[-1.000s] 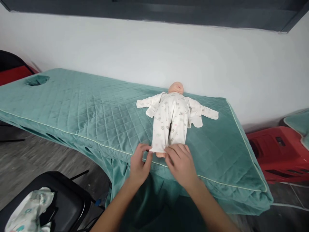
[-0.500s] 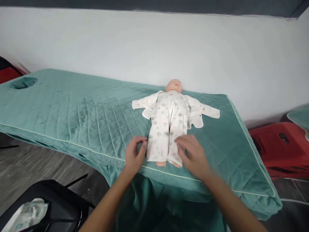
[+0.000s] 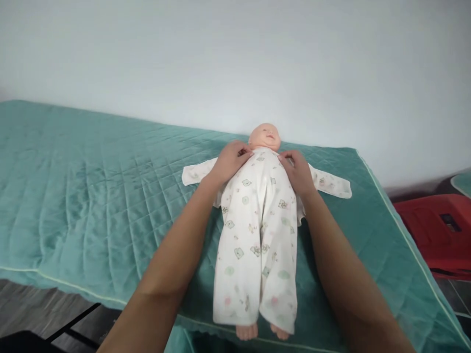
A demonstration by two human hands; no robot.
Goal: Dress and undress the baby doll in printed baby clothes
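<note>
A baby doll [image 3: 265, 136] lies on its back, head toward the wall and bare feet toward me. White printed baby trousers [image 3: 243, 230] lie over its front, their top edge just below its chin. A white printed baby top [image 3: 332, 183] is beneath them, its sleeves spread to both sides. My left hand [image 3: 231, 161] is closed at the trousers' upper left corner, thumb and fingers pinching the edge. At the upper right corner, my right hand [image 3: 297, 171] pinches the edge in the same way. My hands and forearms partly cover the top.
A green quilted bed cover [image 3: 103, 196] with pale piping spreads under the doll, against a white wall [image 3: 147, 63]. Beyond the bed's right edge stands a red plastic object [image 3: 437, 230]. Part of a black chair [image 3: 25, 340] shows at the lower left.
Both hands have moved from beside the trouser legs' lower ends up to the top corners by the doll's neck. My view has come closer to the doll.
</note>
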